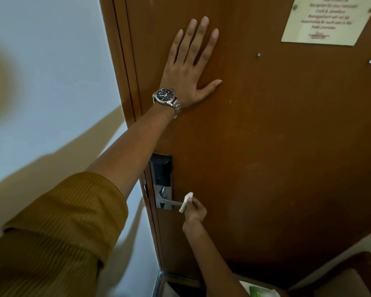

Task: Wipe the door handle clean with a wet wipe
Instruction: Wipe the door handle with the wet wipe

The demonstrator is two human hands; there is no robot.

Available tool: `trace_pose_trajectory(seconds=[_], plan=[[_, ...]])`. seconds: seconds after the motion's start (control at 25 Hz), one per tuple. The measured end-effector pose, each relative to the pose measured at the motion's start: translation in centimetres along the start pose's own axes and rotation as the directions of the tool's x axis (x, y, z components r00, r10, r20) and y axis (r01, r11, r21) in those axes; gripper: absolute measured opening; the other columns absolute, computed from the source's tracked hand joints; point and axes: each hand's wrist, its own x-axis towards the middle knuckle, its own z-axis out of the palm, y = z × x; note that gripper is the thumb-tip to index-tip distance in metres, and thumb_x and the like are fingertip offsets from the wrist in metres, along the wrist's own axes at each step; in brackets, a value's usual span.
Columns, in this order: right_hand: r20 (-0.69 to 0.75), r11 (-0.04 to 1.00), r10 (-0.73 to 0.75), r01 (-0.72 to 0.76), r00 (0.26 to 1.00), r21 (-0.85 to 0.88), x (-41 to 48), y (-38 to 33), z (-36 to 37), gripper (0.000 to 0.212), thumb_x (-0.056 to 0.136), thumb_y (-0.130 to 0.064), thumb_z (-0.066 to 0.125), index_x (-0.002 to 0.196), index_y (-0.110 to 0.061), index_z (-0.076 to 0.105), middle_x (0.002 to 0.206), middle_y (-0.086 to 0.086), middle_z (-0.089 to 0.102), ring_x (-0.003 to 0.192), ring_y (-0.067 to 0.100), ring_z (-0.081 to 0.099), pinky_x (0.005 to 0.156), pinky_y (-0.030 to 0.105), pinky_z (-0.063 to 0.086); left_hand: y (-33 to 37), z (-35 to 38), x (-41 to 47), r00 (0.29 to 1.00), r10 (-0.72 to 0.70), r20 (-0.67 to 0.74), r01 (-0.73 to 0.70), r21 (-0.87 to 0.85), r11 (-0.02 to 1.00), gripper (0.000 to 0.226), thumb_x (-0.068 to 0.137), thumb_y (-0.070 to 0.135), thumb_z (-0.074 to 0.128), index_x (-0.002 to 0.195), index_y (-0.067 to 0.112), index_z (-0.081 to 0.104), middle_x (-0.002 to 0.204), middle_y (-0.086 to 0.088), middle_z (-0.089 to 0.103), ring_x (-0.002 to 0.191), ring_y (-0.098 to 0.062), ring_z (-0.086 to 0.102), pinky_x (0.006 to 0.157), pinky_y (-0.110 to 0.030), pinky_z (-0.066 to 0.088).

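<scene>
A silver lever door handle (173, 203) sticks out from a metal lock plate (161, 179) on the brown wooden door (266, 136). My right hand (195, 211) pinches a small folded white wet wipe (186, 201) against the free end of the handle. Higher up, my left hand (191, 67) lies flat on the door with its fingers spread, holding nothing. A metal wristwatch sits on that wrist.
A printed notice (328, 18) is fixed at the door's upper right, with two screw heads below it. The door frame (124, 71) and a pale wall (51, 82) lie to the left. A white and green packet (258, 291) lies at the bottom, beside dark wooden furniture (347, 275).
</scene>
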Motion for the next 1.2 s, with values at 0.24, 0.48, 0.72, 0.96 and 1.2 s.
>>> trace_pose_trajectory(seconds=[0.24, 0.48, 0.72, 0.96, 1.2], plan=[[0.117, 0.790, -0.370, 0.379, 0.922, -0.482, -0.4, -2.5, -0.3, 0.027, 0.102, -0.017, 0.054, 0.123, -0.004, 0.067, 0.128, 0.016, 0.066, 0.117, 0.029, 0.062, 0.096, 0.037, 0.054, -0.2, -0.4, 0.0, 1.000, 0.011, 0.012, -0.011, 0.019, 1.000, 0.089, 0.103, 0.078, 0.036, 0.164, 0.013, 0.029, 0.167, -0.022, 0.031, 0.155, -0.041, 0.029, 0.129, -0.057, 0.024], [0.626, 0.007, -0.485, 0.718, 0.611, -0.696, -0.1, -1.9, -2.9, 0.042, 0.100, 0.002, 0.045, 0.137, -0.015, 0.054, 0.140, 0.006, 0.055, 0.131, 0.022, 0.043, 0.107, 0.033, 0.045, -0.1, -0.8, 0.1, 1.000, 0.025, 0.015, -0.025, 0.028, 0.999, 0.090, 0.103, 0.078, 0.034, 0.164, 0.013, 0.026, 0.167, -0.022, 0.030, 0.155, -0.041, 0.028, 0.129, -0.057, 0.024], [0.730, -0.249, -0.483, 0.724, 0.483, -0.643, 0.3, -0.7, -3.5, 0.056, 0.095, 0.006, 0.053, 0.147, -0.012, 0.041, 0.146, 0.013, 0.050, 0.137, 0.028, 0.040, 0.109, 0.038, 0.047, -0.2, -0.3, 0.1, 1.000, 0.024, -0.012, -0.024, 0.027, 0.999, 0.089, 0.103, 0.078, 0.035, 0.164, 0.013, 0.028, 0.166, -0.022, 0.033, 0.155, -0.041, 0.031, 0.129, -0.056, 0.024], [0.730, -0.202, -0.463, 0.742, 0.503, -0.639, -0.3, -0.3, -0.6, 0.052, 0.092, -0.003, 0.061, 0.141, -0.011, 0.047, 0.136, 0.017, 0.058, 0.130, 0.032, 0.047, 0.109, 0.042, 0.044, -0.2, -0.1, 0.1, 0.999, 0.025, -0.025, -0.025, 0.019, 1.000, 0.090, 0.102, 0.078, 0.037, 0.163, 0.012, 0.030, 0.165, -0.023, 0.034, 0.154, -0.042, 0.032, 0.128, -0.057, 0.027], [0.749, -0.215, -0.446, 0.754, 0.490, -0.621, -1.5, 0.0, 3.9, 0.039, 0.089, -0.003, 0.063, 0.128, -0.009, 0.057, 0.128, 0.016, 0.065, 0.123, 0.030, 0.054, 0.104, 0.042, 0.046, -0.1, -0.1, 0.1, 0.999, 0.026, -0.026, -0.026, -0.002, 1.000, 0.089, 0.102, 0.078, 0.037, 0.162, 0.012, 0.033, 0.165, -0.022, 0.034, 0.154, -0.041, 0.031, 0.128, -0.056, 0.024]])
